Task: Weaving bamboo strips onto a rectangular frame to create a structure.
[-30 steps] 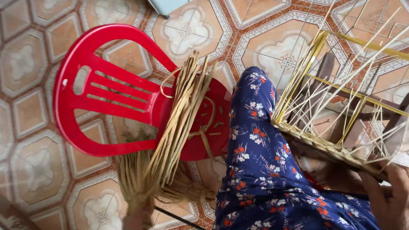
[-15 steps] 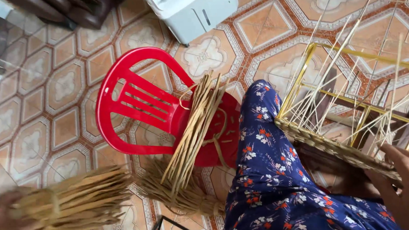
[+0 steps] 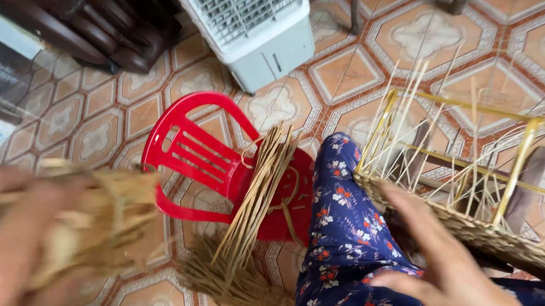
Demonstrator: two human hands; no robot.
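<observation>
My left hand [image 3: 14,251] is close to the lens and blurred, closed around a tied bundle of dry straw-coloured reed [image 3: 94,224] that I hold up at the left edge of view. I judge this to be the fetching of fresh weaving stuff, and the next move would call for carrying it across my lap without snagging the upright stakes. Just right of it stands a red plastic chair [image 3: 190,152], and a second, longer bundle of reed [image 3: 256,198] leans across its seat with the frayed end down on the floor. My knee in blue flowered cloth [image 3: 346,230] comes next. My right hand [image 3: 443,262] is spread flat, fingers wide and holding nothing, beside the woven band of the half-made basket [image 3: 479,228], whose yellow frame and thin stakes rise at the right. The floor [image 3: 343,73] is patterned orange and cream tile; a white fan unit [image 3: 258,28] and dark wooden furniture [image 3: 88,32] stand at the top.
</observation>
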